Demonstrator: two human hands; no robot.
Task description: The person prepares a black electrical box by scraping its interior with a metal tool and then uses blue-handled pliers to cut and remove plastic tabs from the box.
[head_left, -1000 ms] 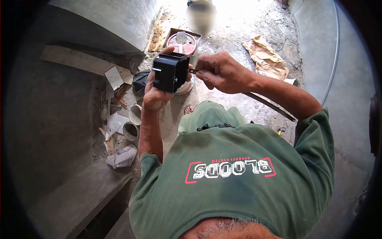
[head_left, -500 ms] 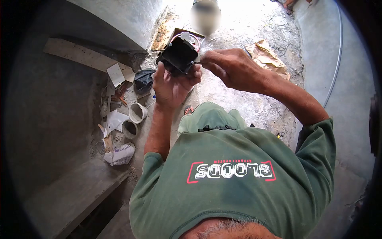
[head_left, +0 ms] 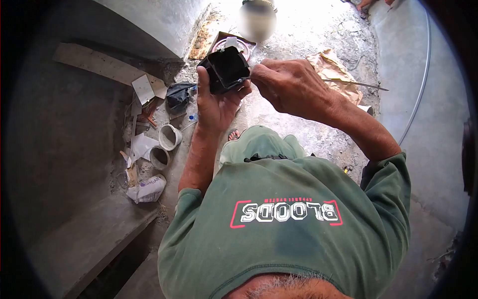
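Note:
My left hand [head_left: 219, 105] is wrapped round a black square box [head_left: 226, 69], holding it raised with its open side facing me. The box looks dark and hollow inside, with small tabs at its corners. My right hand [head_left: 286, 84] is closed at the box's right lower corner. A long thin metal strip [head_left: 356, 83] sticks out to the right from behind that hand. It seems gripped in the fingers, and its other end meets the box corner, though the grip itself is hidden.
On the floor to the left lie two buckets [head_left: 170, 137], a black plastic bag [head_left: 178, 97], a white sack [head_left: 147, 189] and boards [head_left: 104, 68]. Crumpled brown paper [head_left: 336, 70] is at the right. A grey conduit [head_left: 423, 84] runs along the right wall. Another person's hand [head_left: 366, 5] shows at the top.
The black box has turned so that its open inside faces me more directly. The thin strip now shows beyond my right hand, which stays at the box corner.

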